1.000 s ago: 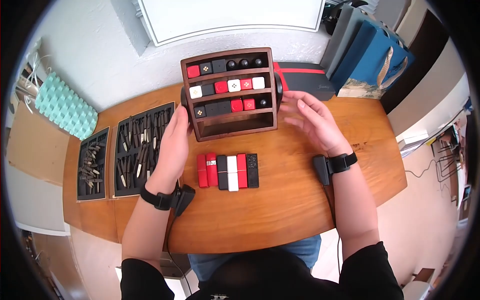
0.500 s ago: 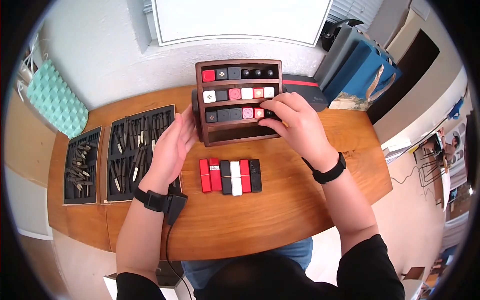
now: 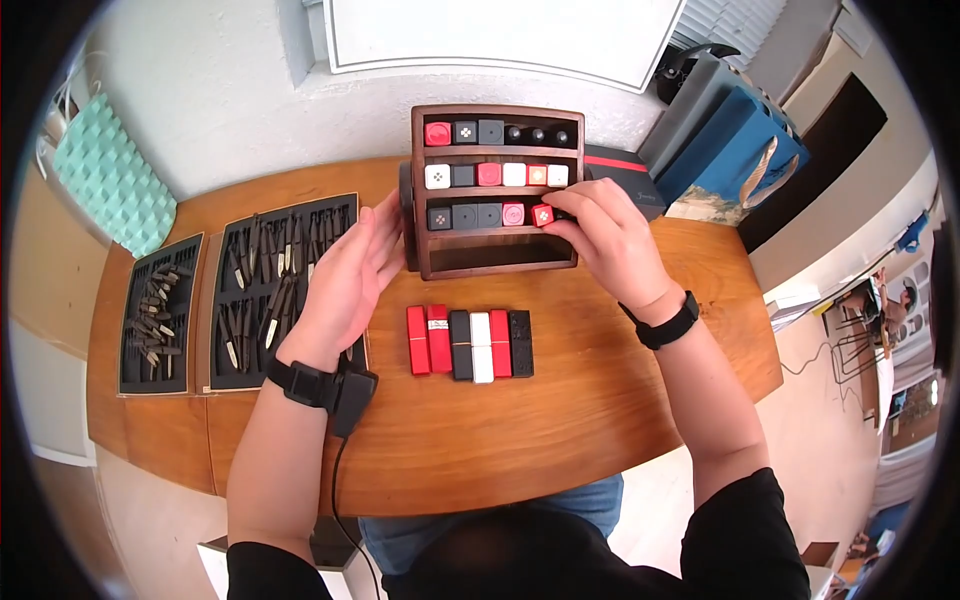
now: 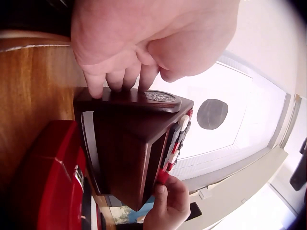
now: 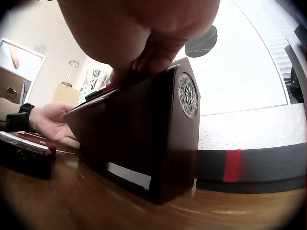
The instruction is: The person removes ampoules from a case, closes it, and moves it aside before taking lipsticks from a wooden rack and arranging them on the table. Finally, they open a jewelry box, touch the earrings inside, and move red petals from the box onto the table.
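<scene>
A dark wooden rack (image 3: 500,268) holds rows of red, white and black square-ended pieces and round black ones. My right hand (image 3: 615,240) pinches a red piece (image 3: 543,215) with a gold pattern at the right of the third row; this piece sits slightly askew. Its fingers partly cover the dark piece beside it. Against the rack's left side rests my left hand (image 3: 350,265), fingers extended. The left wrist view shows those fingertips on the rack's side (image 4: 129,103) and my right hand (image 4: 170,206) at the front. The rack's lowest shelf shows no pieces.
Banded red, black and white bars (image 3: 482,345) lie in front of the rack. Two trays of dark tools (image 3: 230,372) are at the left, a teal textured object (image 3: 115,190) behind them. A black box with a red stripe (image 3: 625,180) and a blue bag (image 3: 735,155) stand right.
My right hand has moved from open beside the rack to its third row and now pinches the red piece, which has turned slightly. My left hand stays at the rack's left side.
</scene>
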Tool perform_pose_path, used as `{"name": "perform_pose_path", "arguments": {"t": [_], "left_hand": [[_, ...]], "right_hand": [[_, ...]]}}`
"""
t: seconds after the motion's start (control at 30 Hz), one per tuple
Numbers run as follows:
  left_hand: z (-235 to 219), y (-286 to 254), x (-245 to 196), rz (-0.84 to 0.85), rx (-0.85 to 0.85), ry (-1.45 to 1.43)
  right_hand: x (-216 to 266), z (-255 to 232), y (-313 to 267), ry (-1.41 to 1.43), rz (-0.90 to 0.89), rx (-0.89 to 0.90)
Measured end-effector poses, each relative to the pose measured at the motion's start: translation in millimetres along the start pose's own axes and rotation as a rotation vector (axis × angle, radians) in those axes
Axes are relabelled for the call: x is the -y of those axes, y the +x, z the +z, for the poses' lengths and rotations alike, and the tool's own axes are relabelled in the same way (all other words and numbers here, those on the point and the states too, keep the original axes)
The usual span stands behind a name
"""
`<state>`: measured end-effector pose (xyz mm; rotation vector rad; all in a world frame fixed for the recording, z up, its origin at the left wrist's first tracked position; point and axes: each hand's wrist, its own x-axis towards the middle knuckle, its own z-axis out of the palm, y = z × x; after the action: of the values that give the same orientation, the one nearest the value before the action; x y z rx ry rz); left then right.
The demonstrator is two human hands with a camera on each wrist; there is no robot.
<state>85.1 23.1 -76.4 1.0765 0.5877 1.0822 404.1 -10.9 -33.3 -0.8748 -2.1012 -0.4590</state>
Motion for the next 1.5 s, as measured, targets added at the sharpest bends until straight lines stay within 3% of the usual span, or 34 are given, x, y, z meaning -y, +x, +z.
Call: {"name": "perform_pose_path", "arguments": {"t": [0.17,0.33,0.4,0.53,0.67,0.93,1.0,1.03,1.1,1.13,1.2,1.3,1.43,1.5], "left_hand": [[-0.3,-0.5,-0.3,0.000,-0.007,0.011],[0.9,0.9,-0.9,0.008,-0.018,-0.010],[-5.6,4.3,0.5,0.014,-0.011,-0.005],[-7.1,5.8,0.0,0.008,-0.021,-0.008],[-7.3,5.4,0.7,0.009,-0.030,-0.010],[-4.7,5.8,-1.1,0.016,-0.024,0.011],[-3.6,5.2,-1.7,0.010,-0.036,0.021],[-3.2,5.3,-2.2,0.006,-0.048,0.031],[-6.4,6.2,-1.6,0.005,-0.043,0.025],[-6.9,6.2,-1.8,-0.003,-0.038,0.018],[-4.7,5.7,-3.0,0.006,-0.036,0.019],[-3.3,5.4,-4.5,0.005,-0.031,0.021],[-5.4,5.9,-3.8,0.000,-0.034,0.024],[-4.4,4.9,-3.8,-0.003,-0.043,0.029]], "right_hand": [[17.2,-27.9,6.9,-0.057,-0.066,-0.075],[47.4,-69.3,-9.8,-0.019,0.063,-0.054],[51.1,-72.4,-22.7,0.029,0.064,0.097],[52.2,-63.4,-50.9,0.065,0.036,0.209],[49.1,-51.8,-75.0,-0.148,-0.191,0.382],[59.2,-36.9,-85.6,-0.154,-0.273,0.454],[58.2,-35.7,-88.3,-0.071,-0.152,0.557],[58.5,-35.7,-87.6,-0.073,-0.155,0.556],[59.1,-32.5,-83.3,0.125,0.072,0.568],[59.1,-32.7,-81.0,0.123,0.066,0.565],[59.9,-33.9,-77.3,0.249,0.248,0.540],[60.3,-33.0,-71.8,0.321,0.347,0.556],[55.4,-34.6,-39.2,0.239,0.337,0.517],[51.6,-25.9,-15.9,0.174,0.273,0.269]]}}
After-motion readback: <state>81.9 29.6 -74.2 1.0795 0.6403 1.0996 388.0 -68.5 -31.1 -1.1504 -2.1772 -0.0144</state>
